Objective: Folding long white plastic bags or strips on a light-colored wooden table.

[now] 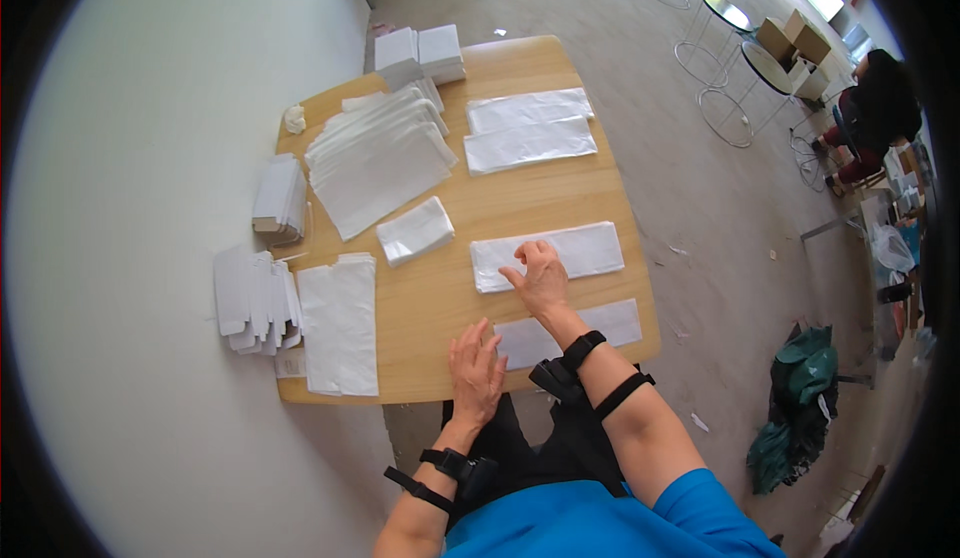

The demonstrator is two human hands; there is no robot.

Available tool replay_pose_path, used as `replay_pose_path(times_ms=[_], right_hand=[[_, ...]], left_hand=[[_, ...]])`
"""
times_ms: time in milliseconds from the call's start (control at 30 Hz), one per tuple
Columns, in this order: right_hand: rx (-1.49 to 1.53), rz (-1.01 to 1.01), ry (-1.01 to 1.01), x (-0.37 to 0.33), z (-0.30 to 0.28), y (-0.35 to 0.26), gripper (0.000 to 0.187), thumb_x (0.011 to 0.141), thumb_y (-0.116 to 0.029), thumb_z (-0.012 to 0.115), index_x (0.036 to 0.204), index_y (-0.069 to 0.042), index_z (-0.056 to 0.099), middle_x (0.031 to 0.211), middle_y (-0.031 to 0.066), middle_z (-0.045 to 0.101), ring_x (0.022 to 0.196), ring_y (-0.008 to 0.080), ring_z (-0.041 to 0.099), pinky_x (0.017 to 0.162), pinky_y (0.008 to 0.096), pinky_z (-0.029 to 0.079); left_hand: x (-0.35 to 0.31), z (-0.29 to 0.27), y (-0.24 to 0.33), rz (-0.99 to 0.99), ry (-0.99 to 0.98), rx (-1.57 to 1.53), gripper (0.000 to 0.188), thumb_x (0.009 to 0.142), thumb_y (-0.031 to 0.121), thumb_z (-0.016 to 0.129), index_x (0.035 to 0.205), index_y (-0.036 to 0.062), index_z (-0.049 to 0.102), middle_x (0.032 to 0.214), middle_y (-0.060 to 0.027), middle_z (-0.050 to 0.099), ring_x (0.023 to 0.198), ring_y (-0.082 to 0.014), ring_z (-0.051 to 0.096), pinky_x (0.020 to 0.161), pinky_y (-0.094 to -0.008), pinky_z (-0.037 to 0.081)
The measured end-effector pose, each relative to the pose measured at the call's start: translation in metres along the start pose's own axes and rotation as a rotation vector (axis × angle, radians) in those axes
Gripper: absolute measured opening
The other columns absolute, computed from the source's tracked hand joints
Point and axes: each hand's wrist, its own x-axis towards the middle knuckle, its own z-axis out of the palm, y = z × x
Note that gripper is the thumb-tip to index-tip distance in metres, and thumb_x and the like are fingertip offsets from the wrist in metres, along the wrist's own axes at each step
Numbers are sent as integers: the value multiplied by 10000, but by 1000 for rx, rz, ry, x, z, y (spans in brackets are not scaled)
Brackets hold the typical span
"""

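Note:
My right hand is over a folded white sheet or thin stack, its fingers curled and the thumb apart from them, with nothing visible in between. Closer to me, my left hand has its fingers stretched out at the left end of a flat pale strip along the table's near edge. Whether the left fingertips touch that strip, I cannot tell. A smaller folded white piece lies left of the right hand. Farther back rest two long folded white pieces.
The wooden table stands against a white wall. On its left are fanned white sheets, a white sheet stack, flat white cartons and white boxes. More white stacks stand at the back. A person sits far right.

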Motion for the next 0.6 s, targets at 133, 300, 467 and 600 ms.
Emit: replay_pose_path(times_ms=[133, 300, 467, 600], right_hand=[[-32, 144, -173, 7, 17, 11, 202, 702, -165, 766, 795, -75, 611, 867, 88, 600, 879, 288, 579, 720, 405, 476], [231, 114, -159, 13, 17, 28, 144, 743, -168, 727, 732, -69, 623, 742, 81, 591, 744, 260, 601, 650, 378, 480], [234, 98, -154, 11, 16, 28, 130, 755, -170, 711, 749, -69, 630, 738, 86, 597, 715, 260, 602, 632, 374, 481], [227, 91, -137, 10, 9, 28, 137, 765, -180, 699, 755, -61, 632, 738, 94, 608, 713, 274, 608, 619, 386, 485]], left_hand=[[3, -6, -12, -27, 3, -88, 314, 867, 190, 605, 1158, 71, 592, 1355, -117, 457, 1270, -314, 401, 1078, -481, 261], [44, -7, -22, -342, 86, -513, 241, 914, 177, 565, 1077, 9, 622, 968, -132, 647, 882, -265, 621, 793, -352, 485], [117, 2, -24, -504, 128, -594, 351, 886, 324, 617, 1020, 0, 626, 820, -120, 653, 707, -219, 622, 669, -344, 499], [146, 32, -32, -612, 91, -116, 472, 811, 474, 644, 909, 13, 622, 760, -105, 633, 676, -226, 607, 647, -351, 487]])
